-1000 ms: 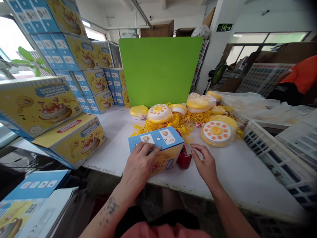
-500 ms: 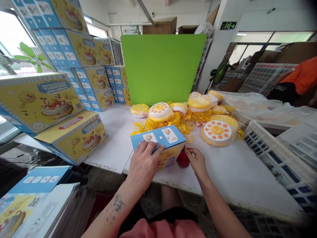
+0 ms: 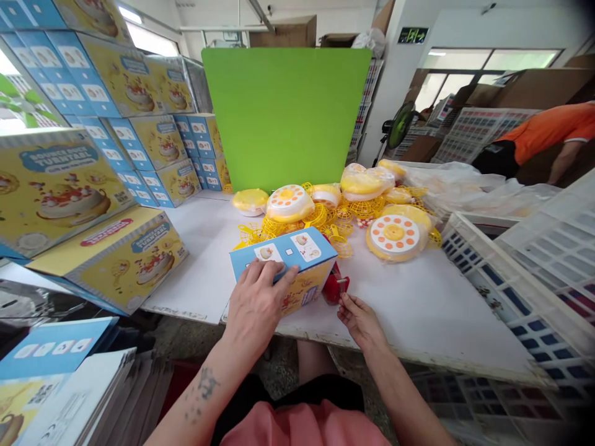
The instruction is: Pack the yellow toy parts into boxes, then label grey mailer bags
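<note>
Left grip on box; right grip by red tool; yellow baskets behind.

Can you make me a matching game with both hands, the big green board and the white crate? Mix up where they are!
Things:
1. Left hand
2. Right hand
3. Green board
4. White crate

Places:
A. With its fingertips close by the red thing
B. Over on the right side
C. On top of a box with a blue top
D. Standing up behind the yellow toys

Right pairs: 1-C, 2-A, 3-D, 4-B
</note>
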Demonstrator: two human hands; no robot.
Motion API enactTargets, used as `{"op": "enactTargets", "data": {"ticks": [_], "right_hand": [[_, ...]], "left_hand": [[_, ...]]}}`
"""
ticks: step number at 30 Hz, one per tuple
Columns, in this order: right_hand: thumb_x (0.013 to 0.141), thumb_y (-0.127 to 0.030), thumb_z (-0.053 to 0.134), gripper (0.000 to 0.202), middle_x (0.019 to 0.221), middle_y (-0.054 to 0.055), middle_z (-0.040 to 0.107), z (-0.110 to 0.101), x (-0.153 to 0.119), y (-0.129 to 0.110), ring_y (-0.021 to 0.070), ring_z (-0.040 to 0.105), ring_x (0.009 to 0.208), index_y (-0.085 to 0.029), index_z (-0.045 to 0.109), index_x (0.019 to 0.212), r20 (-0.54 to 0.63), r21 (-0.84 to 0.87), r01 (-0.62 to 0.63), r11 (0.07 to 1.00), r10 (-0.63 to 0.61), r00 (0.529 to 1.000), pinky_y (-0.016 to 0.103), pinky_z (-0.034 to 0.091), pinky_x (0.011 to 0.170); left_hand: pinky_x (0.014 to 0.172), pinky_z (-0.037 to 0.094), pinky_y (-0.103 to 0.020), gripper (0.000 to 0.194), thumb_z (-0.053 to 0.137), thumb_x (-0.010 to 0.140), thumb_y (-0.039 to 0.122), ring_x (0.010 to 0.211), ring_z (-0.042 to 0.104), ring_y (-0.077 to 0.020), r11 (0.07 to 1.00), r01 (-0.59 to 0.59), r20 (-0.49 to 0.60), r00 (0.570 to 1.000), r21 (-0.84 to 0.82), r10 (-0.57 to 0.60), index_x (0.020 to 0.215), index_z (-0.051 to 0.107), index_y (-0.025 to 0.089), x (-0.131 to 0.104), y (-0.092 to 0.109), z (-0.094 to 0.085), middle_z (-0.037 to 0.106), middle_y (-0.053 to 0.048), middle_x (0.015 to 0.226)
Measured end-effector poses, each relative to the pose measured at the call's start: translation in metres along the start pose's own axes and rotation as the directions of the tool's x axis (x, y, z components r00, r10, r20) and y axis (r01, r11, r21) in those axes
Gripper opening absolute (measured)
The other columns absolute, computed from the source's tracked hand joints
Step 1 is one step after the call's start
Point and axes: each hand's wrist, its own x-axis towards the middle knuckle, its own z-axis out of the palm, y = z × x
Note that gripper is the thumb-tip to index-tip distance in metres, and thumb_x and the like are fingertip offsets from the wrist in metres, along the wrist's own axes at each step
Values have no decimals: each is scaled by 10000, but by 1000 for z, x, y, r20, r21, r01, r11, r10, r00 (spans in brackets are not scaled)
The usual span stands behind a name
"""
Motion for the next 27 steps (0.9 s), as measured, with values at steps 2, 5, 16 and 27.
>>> {"op": "enactTargets", "data": {"ticks": [2,5,16,27], "right_hand": [[545,-500,847,382,538,7,626,6,-4,5,149,555,466,-201,628,638,32,15,-41,999,40,999,303,484,476],[564,-481,844,363,556,7,631,18,-17,6,155,575,493,-202,622,636,74,33,-81,996,78,994,306,495,496],[584,-367,866,304,571,-20,640,86,-43,-73,102,545,539,-179,627,589,268,246,-128,961,59,962,243,442,563],[496,-366,887,323,549,-17,642,112,-34,-80,104,530,501,-172,634,548,183,259,-130,957,84,979,248,424,525]], "left_hand": [[873,520,-477,513,701,772,166,1001,503,-299,1000,6,14,1000,-2,-6,1265,574,223,0,0,-2,588,-96,1110],[870,514,-474,444,669,804,175,978,503,-287,1000,-5,18,1000,-9,5,1240,587,207,3,2,-5,586,-95,1078],[733,481,-376,182,511,924,197,840,517,-228,999,20,-43,999,-40,-21,1049,643,192,14,9,4,600,-61,910],[675,405,-351,145,466,933,176,763,506,-213,996,-51,-90,994,75,58,1049,554,176,15,12,-1,558,-20,798]]}}
